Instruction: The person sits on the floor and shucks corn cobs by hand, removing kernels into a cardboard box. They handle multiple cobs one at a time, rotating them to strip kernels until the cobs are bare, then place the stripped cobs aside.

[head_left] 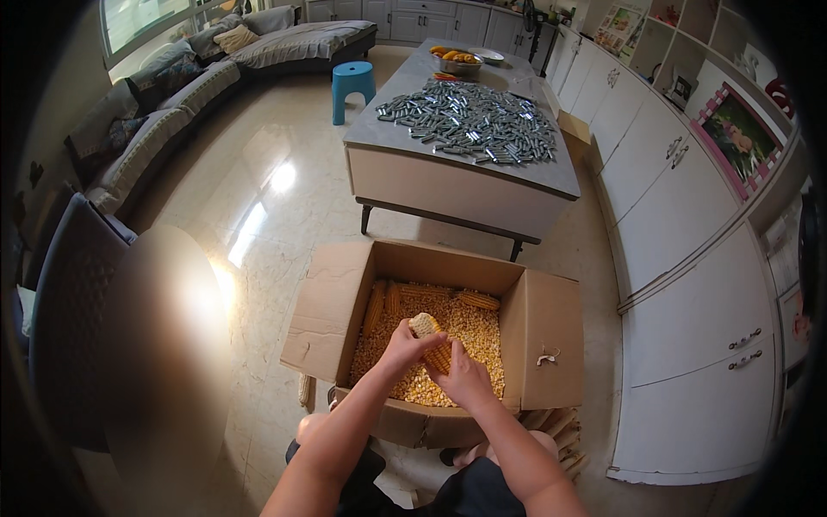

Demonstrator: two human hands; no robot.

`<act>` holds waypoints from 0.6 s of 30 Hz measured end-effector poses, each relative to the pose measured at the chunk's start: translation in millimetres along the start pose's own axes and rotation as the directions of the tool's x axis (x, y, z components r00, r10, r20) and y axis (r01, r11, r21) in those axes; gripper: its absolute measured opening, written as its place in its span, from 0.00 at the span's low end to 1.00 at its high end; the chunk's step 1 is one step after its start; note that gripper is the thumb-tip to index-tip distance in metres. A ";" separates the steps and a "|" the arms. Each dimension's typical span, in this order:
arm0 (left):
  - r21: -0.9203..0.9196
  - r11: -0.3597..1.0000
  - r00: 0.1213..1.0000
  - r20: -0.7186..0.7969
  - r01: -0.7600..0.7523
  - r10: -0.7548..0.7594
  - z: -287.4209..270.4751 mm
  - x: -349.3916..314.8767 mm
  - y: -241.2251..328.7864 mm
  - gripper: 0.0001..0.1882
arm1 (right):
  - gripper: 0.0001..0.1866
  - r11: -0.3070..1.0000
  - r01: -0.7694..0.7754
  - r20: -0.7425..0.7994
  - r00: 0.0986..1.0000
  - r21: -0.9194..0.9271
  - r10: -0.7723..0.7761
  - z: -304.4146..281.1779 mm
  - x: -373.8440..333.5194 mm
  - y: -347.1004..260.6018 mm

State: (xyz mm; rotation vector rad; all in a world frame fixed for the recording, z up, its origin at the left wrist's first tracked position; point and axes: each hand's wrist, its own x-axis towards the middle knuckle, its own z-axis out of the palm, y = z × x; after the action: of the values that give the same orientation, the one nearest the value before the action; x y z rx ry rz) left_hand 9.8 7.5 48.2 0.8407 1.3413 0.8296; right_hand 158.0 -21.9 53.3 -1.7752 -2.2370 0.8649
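Both hands hold one ear of corn (424, 325) above an open cardboard box (319, 317). The ear's upper end looks pale and partly stripped, while yellow kernels still cover its lower part. My left hand (408, 345) is closed around the upper part, thumb reaching across it. Lower down, my right hand (466, 379) grips the ear with fingers pressed on the kernels. Loose yellow corn kernels (478, 340) spread over the box's bottom. Several whole ears lie along its far and left sides, one corn ear (479, 301) in the far right corner.
Bare cobs (564, 435) lie on the floor right of the box, and a single cob (304, 389) at its left. Beyond stands a grey-topped table (465, 181) covered with small metallic cylinders (474, 121). A blue stool (352, 90), a sofa and white cabinets (689, 345) surround the space.
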 end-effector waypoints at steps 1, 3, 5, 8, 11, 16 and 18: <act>-0.057 0.998 0.999 0.044 0.003 -0.001 -4.3 4.4 -3.5 0.26 | 0.36 1.000 0.007 0.002 1.000 0.008 -0.007 -4.0 -1.5 -1.4; -0.120 0.993 0.995 0.099 0.001 0.011 -8.5 7.3 -5.5 0.26 | 0.36 1.000 0.025 -0.003 1.000 0.012 -0.025 -6.3 -2.3 -0.7; -0.134 0.991 0.992 0.122 -0.014 0.031 -9.7 8.1 -5.2 0.26 | 0.37 0.999 0.048 -0.019 0.999 0.005 -0.048 -5.5 -1.9 1.8; -0.285 0.959 0.988 0.150 0.003 0.041 -12.7 11.3 -10.2 0.26 | 0.36 1.000 0.014 0.022 1.000 -0.010 -0.014 -10.7 0.0 -0.7; -0.364 0.931 0.985 0.168 0.014 0.051 -13.1 10.8 -12.2 0.29 | 0.36 0.999 0.036 0.007 0.999 0.016 -0.036 -9.8 2.0 3.0; -0.033 0.999 0.996 -0.085 -0.028 0.025 4.0 3.3 -6.8 0.28 | 0.36 0.996 0.061 -0.019 0.998 -0.058 -0.062 -0.1 -0.7 0.0; -0.084 0.994 0.996 -0.071 -0.068 0.062 4.4 4.1 -9.8 0.27 | 0.36 0.998 0.049 -0.015 0.999 -0.044 -0.050 0.3 -0.4 -0.3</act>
State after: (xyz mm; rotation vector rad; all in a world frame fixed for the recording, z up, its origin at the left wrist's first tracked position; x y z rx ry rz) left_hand 14.6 6.4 37.9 0.7975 1.3335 0.9679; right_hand 157.7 -22.4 53.3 -1.7311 -2.2966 0.7954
